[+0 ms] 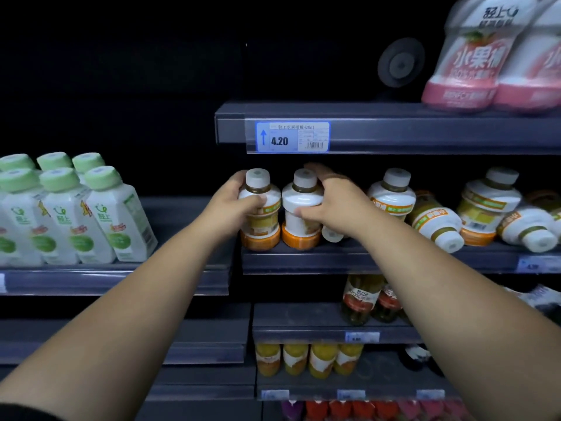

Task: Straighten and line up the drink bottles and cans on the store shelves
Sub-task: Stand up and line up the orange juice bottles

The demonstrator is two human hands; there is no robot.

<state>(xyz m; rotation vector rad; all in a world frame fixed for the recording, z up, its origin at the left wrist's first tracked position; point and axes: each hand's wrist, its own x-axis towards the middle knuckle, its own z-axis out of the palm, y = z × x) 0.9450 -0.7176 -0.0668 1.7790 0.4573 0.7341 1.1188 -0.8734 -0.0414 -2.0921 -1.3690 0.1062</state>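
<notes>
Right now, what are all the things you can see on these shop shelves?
white-capped bottles with orange bases: four upright, others tipped over, middle shelf on the right
green-capped white plastic bottles: six, left shelf
pink-based white bottles: two, top shelf, far right
blue-edged price tag: one, reads 4.20, top shelf edge
red-labelled dark bottles: two showing, shelf below the orange ones
yellow juice bottles: four, lower still
left grip: holds the leftmost orange-based bottle
right grip: holds the second orange-based bottle
</notes>
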